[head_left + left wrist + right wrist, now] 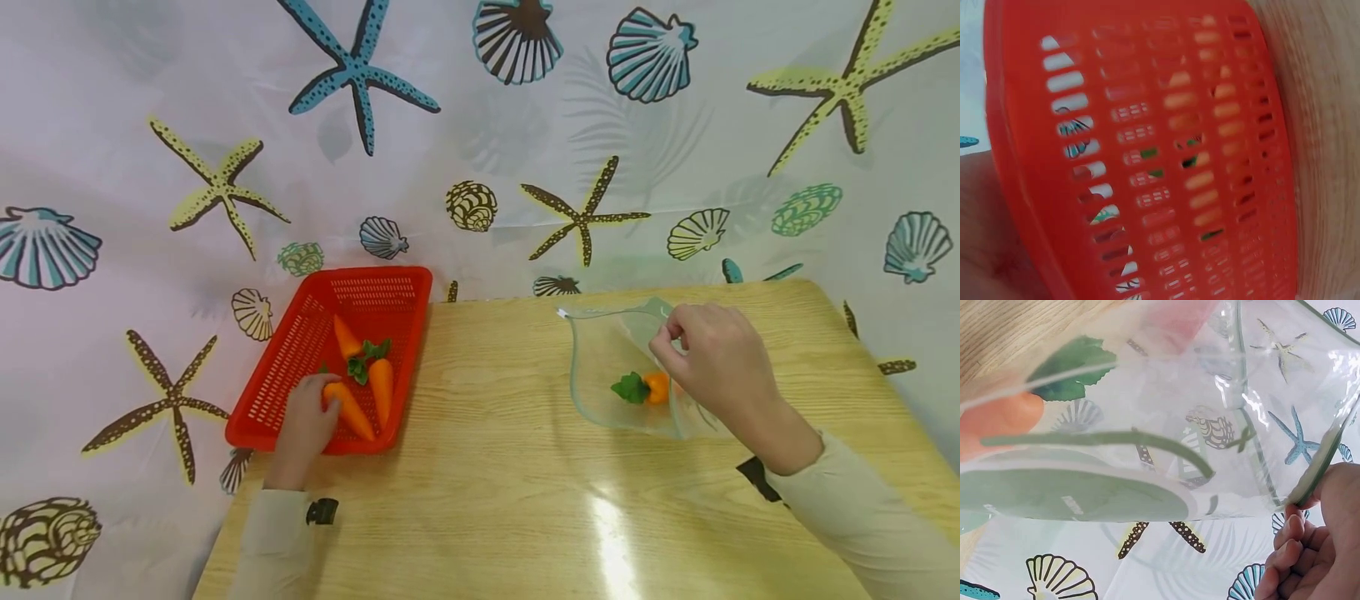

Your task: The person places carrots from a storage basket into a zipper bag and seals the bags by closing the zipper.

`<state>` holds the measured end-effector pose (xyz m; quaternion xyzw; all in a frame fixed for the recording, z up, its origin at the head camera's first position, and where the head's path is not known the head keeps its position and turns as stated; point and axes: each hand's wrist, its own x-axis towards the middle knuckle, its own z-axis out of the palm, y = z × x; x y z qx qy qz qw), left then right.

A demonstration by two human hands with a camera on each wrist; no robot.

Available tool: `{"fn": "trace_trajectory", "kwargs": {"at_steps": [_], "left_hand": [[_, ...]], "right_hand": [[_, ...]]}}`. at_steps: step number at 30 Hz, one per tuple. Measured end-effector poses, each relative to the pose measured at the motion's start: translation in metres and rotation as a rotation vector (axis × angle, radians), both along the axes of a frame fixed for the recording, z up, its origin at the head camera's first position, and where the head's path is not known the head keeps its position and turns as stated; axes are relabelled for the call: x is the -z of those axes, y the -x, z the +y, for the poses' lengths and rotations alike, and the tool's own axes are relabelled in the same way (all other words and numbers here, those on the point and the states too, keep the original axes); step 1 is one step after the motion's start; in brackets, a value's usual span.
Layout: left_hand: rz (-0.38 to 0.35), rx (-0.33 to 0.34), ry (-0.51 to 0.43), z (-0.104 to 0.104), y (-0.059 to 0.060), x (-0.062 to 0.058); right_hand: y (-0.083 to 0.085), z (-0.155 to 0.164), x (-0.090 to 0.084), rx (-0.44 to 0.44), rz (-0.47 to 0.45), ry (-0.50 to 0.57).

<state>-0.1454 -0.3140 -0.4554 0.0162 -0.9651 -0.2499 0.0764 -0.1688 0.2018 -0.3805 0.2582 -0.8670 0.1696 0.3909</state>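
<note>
A red slotted basket [285, 367] stands at the table's left edge and holds three orange toy carrots with green tops. My left hand [324, 402] reaches into its near end and grips the nearest carrot [352, 414] by its leafy end. Through the slots of the basket wall [1147, 156] in the left wrist view, the carrots show only as orange blurs. To the right, a clear glass leaf-shaped dish [600, 358] holds one carrot [657, 387]. My right hand [672, 340] pinches the dish's far right rim. In the right wrist view, the fingers [1294, 550] curl at the dish rim [1319, 469].
The wooden table [495, 467] has bare room between basket and dish and along the front. A white curtain [480, 150] printed with shells and starfish hangs right behind the table. The basket overhangs the table's left edge slightly.
</note>
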Motion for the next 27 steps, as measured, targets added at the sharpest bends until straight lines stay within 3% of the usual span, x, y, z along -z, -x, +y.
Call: {"fn": "trace_trajectory", "kwargs": {"at_steps": [8,20,27], "left_hand": [[-0.037,0.070,0.080,-0.018,0.013,0.005],[-0.205,0.223,0.180,-0.028,0.032,0.008],[-0.306,0.246,0.209,-0.027,0.035,0.007]], "right_hand": [[0.000,0.000,-0.001,0.004,-0.047,-0.010],[-0.001,0.000,-0.003,-0.006,-0.078,-0.013],[-0.002,0.000,-0.004,0.001,-0.096,-0.015]]}}
